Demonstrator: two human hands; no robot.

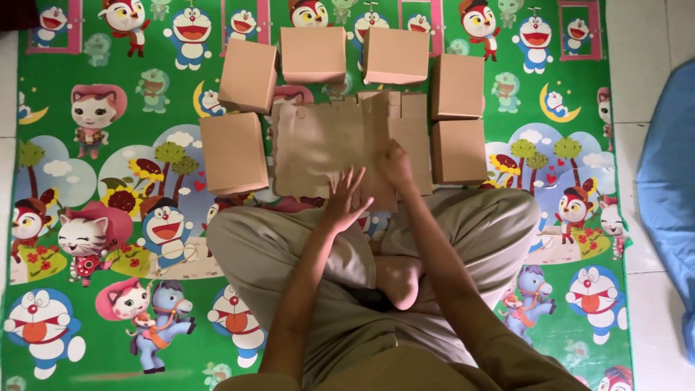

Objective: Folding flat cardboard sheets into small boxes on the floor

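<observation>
Six folded brown cardboard boxes [247,75] ring a flat, unfolded brown cardboard sheet [318,148] lying on the green cartoon-printed play mat [108,217], just ahead of the seated person's crossed legs in beige trousers [499,228]. The left hand [346,201] rests on the sheet's near edge with fingers spread open and flat. The right hand [397,165] sits just beside it on the sheet, fingers curled over a flap, though motion blur hides how firmly they grip. A blue cloth [670,174] lies on the pale tile floor, well apart.
</observation>
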